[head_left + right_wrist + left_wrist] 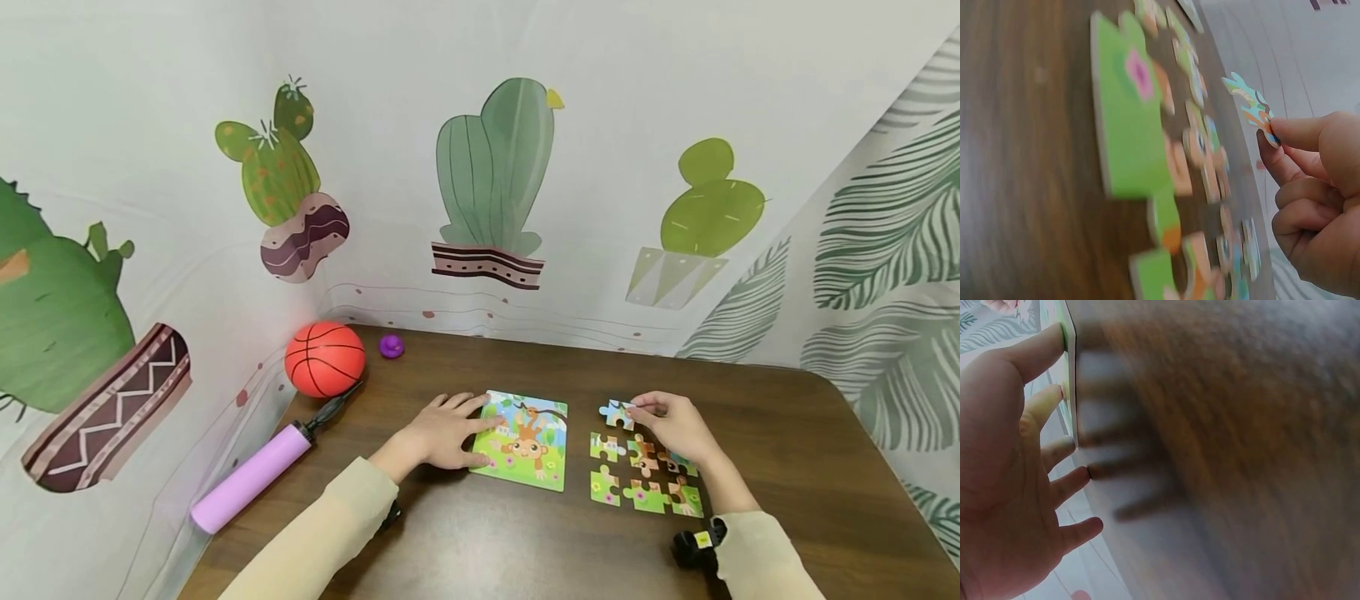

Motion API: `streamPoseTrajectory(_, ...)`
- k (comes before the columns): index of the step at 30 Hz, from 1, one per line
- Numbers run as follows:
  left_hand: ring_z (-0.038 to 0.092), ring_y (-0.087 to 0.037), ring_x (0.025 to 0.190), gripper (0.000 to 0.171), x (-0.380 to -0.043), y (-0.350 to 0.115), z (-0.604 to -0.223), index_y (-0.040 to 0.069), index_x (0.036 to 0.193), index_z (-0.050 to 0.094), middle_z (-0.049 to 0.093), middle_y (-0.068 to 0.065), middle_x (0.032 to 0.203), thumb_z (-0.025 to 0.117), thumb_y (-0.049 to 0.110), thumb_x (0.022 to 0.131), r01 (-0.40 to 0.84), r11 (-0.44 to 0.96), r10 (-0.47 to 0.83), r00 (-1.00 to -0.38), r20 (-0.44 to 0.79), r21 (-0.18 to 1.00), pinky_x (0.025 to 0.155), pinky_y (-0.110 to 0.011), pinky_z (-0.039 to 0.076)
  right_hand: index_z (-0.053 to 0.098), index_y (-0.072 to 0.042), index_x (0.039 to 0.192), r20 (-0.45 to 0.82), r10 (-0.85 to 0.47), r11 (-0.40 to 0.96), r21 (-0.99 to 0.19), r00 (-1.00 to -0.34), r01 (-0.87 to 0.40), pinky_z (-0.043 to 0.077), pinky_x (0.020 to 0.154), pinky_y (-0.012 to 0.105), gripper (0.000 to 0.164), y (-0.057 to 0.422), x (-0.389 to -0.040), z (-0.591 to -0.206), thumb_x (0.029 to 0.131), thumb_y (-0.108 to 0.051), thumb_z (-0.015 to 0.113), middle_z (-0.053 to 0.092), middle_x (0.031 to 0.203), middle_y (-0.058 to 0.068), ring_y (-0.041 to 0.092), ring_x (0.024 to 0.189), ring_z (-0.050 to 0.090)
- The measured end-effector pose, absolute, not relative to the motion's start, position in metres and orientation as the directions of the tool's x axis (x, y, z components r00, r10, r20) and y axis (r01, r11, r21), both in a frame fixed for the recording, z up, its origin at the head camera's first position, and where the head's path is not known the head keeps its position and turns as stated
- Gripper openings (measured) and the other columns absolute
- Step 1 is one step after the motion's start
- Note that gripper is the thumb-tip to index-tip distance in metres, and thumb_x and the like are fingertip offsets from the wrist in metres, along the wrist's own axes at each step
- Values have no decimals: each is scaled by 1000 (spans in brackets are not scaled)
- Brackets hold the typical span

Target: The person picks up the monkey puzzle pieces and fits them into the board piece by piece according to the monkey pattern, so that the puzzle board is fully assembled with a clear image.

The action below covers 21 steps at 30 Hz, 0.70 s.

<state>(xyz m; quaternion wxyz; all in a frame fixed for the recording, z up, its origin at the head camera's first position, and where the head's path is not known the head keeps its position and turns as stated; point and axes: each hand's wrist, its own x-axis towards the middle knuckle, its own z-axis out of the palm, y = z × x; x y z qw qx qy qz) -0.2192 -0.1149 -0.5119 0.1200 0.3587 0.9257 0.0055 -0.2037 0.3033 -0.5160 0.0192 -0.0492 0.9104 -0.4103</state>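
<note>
Where a lilac pump point(251, 479) lies beside a red basketball point(325, 359), a small purple toy point(391, 347) sits on the table point(795, 442) near the ball. Farther right, the left hand point(448, 433), fingers spread, touches the left part of a monkey picture board point(528, 450). Loose puzzle pieces point(643, 458) lie beyond it; at their far side, one blue piece point(618, 415) is pinched by the right hand point(678, 427).

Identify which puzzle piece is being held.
The light-blue piece, pinched by the right hand; the other visible loose pieces lie on the table.
</note>
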Motion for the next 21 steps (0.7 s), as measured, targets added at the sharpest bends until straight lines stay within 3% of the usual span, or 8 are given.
streamPoseTrajectory(6,23,-29,155,76,-218,-115,-512,42,162,35,21,0,172,54,74,95,657,746,663,-719,-211,106,121,-60,22,73,-2,114,-1,-134,597,-798,-991,-80,54,64,36,28,278,-208,-516,102,-28,69,74,101,9,24,83,67)
streamPoseTrajectory(12,24,-30,154,77,-216,-113,-512,42,162,36,22,0,171,54,74,94,646,753,657,-730,-190,121,120,-61,24,74,-7,113,-18,-156,566,-821,-988,-74,53,72,37,24,247,-213,-518,102,-28,70,75,101,5,23,90,68)
streamPoseTrajectory(21,25,-29,154,77,-216,-113,-516,42,161,36,22,1,171,54,74,94,641,758,652,-738,-173,118,118,-61,27,75,-5,109,-38,-190,530,-845,-981,-70,51,70,33,16,197,-219,-520,101,-18,71,74,93,5,23,84,68)
